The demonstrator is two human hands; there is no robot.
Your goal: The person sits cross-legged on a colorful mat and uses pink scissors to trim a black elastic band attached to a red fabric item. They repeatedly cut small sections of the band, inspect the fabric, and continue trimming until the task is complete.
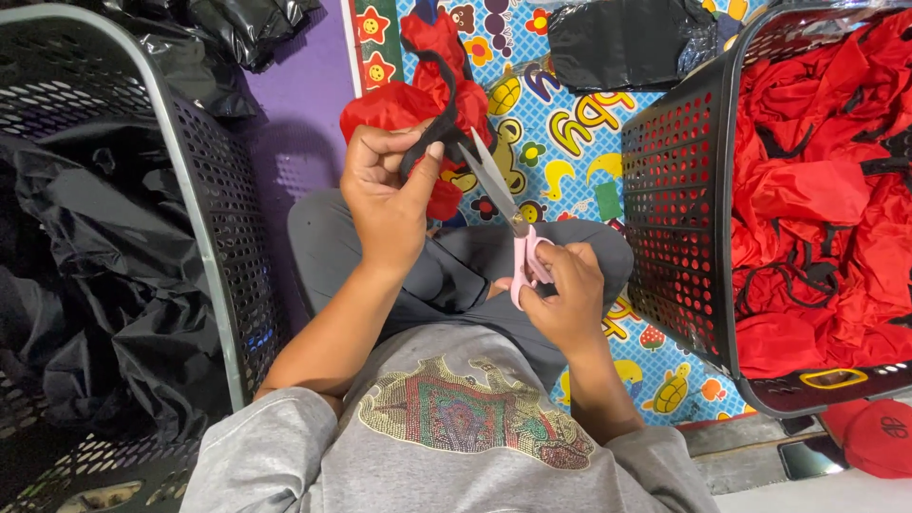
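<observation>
Head view: a seated person, seen from above, works at centre frame.
Left hand: fingers pinched on a black strap sewn to a red cloth piece, held up at upper centre.
Right hand: fingers through the pink loops of scissors, blades parted at the strap.
Handling: cloth looks light, limp and probably slick; likely best pinched close to the cut so the strap stays taut.
Right of frame: black perforated basket heaped with red pieces.
Left of frame: grey-rimmed basket of black cloth.
Underneath: bright patterned mat.
Obstruction: baskets crowd both elbows; nothing lies between blades and strap.
</observation>
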